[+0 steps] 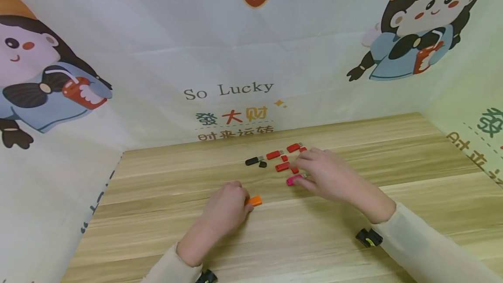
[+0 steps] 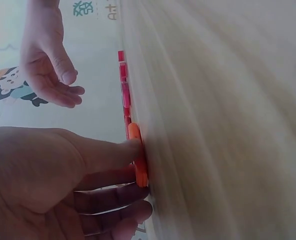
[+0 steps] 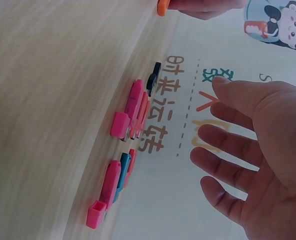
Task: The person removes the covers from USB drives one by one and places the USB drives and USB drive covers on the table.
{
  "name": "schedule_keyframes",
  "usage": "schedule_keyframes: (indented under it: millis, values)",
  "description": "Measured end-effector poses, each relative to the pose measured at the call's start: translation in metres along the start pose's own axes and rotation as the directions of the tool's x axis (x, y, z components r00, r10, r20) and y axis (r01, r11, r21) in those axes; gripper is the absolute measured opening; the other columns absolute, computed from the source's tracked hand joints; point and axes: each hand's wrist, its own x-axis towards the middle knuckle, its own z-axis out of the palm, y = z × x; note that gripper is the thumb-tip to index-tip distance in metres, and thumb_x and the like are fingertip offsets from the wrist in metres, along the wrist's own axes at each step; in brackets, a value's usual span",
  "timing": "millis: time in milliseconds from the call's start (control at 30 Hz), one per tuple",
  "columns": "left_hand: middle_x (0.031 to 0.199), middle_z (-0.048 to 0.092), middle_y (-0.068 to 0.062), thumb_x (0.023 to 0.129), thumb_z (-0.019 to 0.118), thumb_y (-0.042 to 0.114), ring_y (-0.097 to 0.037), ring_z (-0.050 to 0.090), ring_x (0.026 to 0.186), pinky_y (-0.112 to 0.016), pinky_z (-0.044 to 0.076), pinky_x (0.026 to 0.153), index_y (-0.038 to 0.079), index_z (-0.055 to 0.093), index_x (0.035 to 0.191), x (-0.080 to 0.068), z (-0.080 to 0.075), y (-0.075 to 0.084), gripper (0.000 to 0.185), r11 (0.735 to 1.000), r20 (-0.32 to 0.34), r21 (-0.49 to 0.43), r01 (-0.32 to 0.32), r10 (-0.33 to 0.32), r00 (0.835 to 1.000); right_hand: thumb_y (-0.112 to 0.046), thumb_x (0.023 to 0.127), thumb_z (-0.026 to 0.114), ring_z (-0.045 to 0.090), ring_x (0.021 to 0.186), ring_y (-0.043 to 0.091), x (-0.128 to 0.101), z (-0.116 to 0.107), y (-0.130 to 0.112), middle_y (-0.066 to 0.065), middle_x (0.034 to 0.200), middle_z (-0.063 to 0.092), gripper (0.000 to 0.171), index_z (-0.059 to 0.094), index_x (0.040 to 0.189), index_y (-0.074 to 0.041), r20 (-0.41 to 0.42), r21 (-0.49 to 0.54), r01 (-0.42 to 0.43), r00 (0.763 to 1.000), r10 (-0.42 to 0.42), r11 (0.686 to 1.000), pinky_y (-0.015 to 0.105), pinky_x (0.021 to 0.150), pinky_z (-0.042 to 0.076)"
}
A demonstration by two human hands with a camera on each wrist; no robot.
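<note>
My left hand pinches an orange USB stick at the table surface, thumb on the near side. In the left wrist view the orange stick stands on its edge between thumb and fingers. Over on the right, my right hand hovers with relaxed, spread fingers and holds nothing. Beneath it in the right wrist view lie a pink USB stick with its pink cap beside the plug, a teal stick and another pinkish-red stick. The head view hides some of these behind the hand.
Farther back on the wooden table lie a black USB stick with its black cap, and red sticks with red caps off beside them. A printed cloth wall rises behind the table and at both sides.
</note>
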Motion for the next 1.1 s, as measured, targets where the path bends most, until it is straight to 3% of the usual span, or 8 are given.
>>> schedule_keyframes:
  millis: [400,1100]
  values:
    - [0.078,0.058,-0.001,0.091,0.085,0.012,-0.017,0.056,0.070,-0.036,0.053,0.065,0.008,0.071,0.082,0.0008,-0.0015,0.0001,0.017,0.997,0.020,-0.064,0.046,-0.045,0.999,-0.029,0.097,0.081,0.066,0.120,0.035,-0.0026,0.0026,0.0010,0.010,0.125,0.073,0.036,0.075,0.125,-0.007,0.014,-0.005,-0.008,1.000,0.008,1.000,0.059,0.102,0.053]
    - [0.084,0.063,-0.001,0.089,0.086,0.007,-0.016,0.059,0.075,-0.036,0.057,0.071,0.006,0.075,0.089,0.0008,-0.0027,-0.0031,0.011,0.995,0.039,-0.099,0.021,-0.017,0.999,-0.029,0.096,0.082,0.061,0.131,0.041,0.0006,0.0022,-0.0025,0.010,0.129,0.072,0.037,0.075,0.127,-0.010,0.024,-0.004,0.005,1.000,-0.004,1.000,0.062,0.108,0.048]
